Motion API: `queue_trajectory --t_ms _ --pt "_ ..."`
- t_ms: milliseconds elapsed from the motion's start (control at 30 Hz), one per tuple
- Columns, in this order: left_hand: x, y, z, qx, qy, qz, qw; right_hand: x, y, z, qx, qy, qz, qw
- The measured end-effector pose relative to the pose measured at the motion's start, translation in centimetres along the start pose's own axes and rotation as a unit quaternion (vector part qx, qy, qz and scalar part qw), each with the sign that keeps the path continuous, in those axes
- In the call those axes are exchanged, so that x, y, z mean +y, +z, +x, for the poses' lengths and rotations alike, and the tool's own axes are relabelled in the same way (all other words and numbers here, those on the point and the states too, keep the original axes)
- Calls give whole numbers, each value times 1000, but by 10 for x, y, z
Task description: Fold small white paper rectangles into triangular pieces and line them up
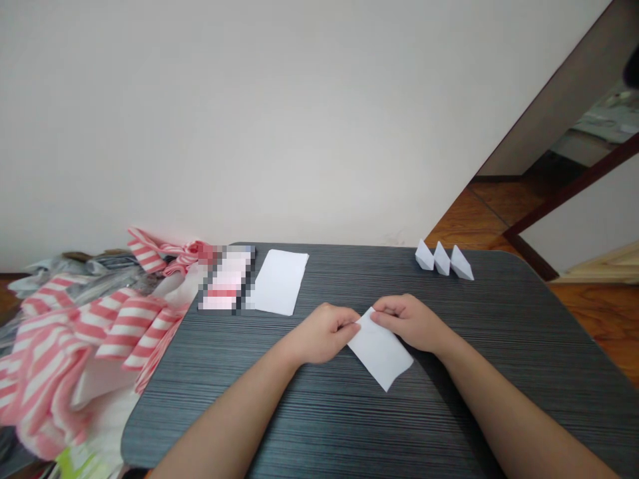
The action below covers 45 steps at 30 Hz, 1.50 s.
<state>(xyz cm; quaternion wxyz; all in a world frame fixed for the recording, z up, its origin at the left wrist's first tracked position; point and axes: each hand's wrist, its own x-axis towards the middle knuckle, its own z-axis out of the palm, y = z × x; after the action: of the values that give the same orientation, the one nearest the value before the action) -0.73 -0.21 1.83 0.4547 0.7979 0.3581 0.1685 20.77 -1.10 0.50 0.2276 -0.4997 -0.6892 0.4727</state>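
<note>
A small white sheet of paper (pixel 380 350) lies slanted on the dark striped table (pixel 319 412), near its middle. My left hand (pixel 324 332) pinches the paper's upper left edge, fingers curled. My right hand (pixel 407 321) pinches the top corner of the same sheet, fingers closed. The two hands almost touch above the paper's top.
A stack of white sheets (pixel 279 281) lies at the back left, beside a blurred pink and white object (pixel 227 279). Three folded white paper shapes (pixel 443 259) stand in a row at the back right. Red and white striped cloth (pixel 84 339) is piled off the left edge.
</note>
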Motion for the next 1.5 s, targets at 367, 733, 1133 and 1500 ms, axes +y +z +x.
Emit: queue_trajectory --t_ms 367,733,1133,1500 --pt "0 1 2 3 8 19 1000 -3 1 2 20 -25 -18 999" --pt "-8 6 2 31 -75 -115 990 -2 5 0 22 9 14 1000" --pt "-15 7 5 63 -89 -163 981 6 4 1 18 39 40 998" --pt "-17 8 6 78 -83 -178 977 8 3 0 11 63 51 997"
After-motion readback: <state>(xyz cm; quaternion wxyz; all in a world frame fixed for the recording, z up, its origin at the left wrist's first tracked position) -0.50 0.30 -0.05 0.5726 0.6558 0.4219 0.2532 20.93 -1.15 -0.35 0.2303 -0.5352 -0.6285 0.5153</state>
